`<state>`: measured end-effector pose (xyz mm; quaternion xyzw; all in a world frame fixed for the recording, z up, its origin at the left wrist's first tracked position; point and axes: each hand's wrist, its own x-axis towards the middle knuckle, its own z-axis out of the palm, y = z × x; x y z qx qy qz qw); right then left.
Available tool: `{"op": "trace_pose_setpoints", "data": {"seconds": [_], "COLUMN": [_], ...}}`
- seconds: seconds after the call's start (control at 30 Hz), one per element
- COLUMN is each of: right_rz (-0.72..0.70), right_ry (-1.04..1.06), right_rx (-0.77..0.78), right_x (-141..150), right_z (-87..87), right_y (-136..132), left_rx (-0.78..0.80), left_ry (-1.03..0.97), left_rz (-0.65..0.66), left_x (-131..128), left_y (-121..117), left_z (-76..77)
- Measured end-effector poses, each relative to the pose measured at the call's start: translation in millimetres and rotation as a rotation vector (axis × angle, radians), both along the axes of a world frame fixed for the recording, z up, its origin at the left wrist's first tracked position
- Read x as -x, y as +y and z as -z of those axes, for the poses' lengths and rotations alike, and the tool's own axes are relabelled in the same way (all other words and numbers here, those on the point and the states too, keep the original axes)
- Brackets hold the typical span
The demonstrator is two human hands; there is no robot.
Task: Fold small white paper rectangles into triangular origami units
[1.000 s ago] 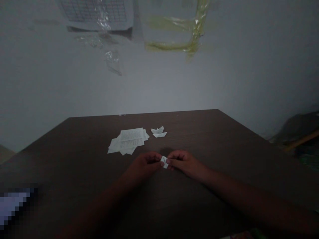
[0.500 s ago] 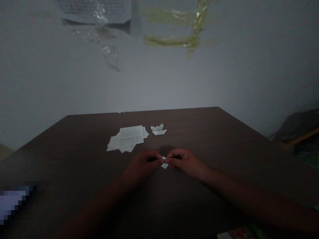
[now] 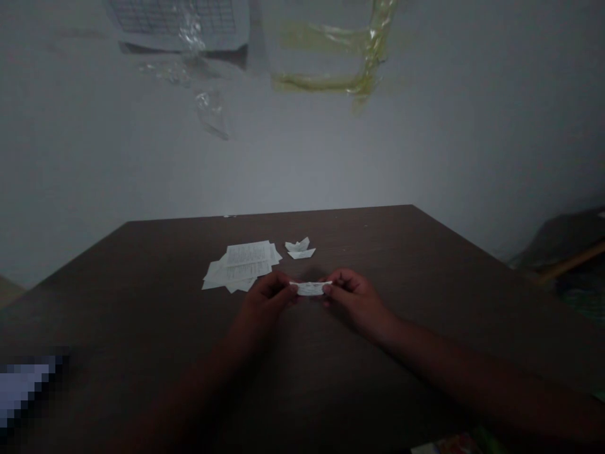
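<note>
Both hands pinch one small piece of folded paper [image 3: 311, 289], white with print on it, and stretch it sideways just above the table. My left hand [image 3: 267, 301] is closed on its left end, thumb on the near side. At the right end, my right hand [image 3: 355, 299] grips it the same way. Behind the hands stands a folded paper boat [image 3: 300, 250]. Just beyond my left hand lies a loose pile of printed paper sheets [image 3: 246, 257], overlapping at different angles.
The dark brown table [image 3: 142, 284] reaches back to a pale wall [image 3: 302, 157] with taped papers and peeling tape [image 3: 326, 82]. A blurred pixelated patch [image 3: 23, 384] covers something at the left edge. Dark items [image 3: 567, 246] stand beyond the table's right side.
My hands have moved apart, and the folded paper between them has gone from a small diamond to a wide, flat strip. The boat and the sheets stay where they were.
</note>
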<state>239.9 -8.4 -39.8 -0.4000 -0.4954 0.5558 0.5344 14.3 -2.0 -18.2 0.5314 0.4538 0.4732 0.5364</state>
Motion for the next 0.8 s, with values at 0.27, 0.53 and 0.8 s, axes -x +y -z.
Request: {"op": "trace_pose_setpoints", "data": {"seconds": [0.27,0.53,0.8], "right_rz": [-0.062,-0.072,-0.103], "right_ry": [0.188,0.020,0.009], "right_rx": [-0.001,-0.098,-0.049], "right_x": [4.4,-0.4,3.0], "right_z": [1.9,6.1,2.7], "right_y": [-2.4,-0.8,-2.7], "left_rx": [-0.068,-0.122,-0.106], "left_ry": [-0.053,0.173,0.311], "left_rz": [-0.007,0.061,0.061], "left_x": [-6.5,-7.2,-7.9], "left_y": [-2.3,-10.4,-11.4], "left_z": [0.2,-8.4,-9.4]}}
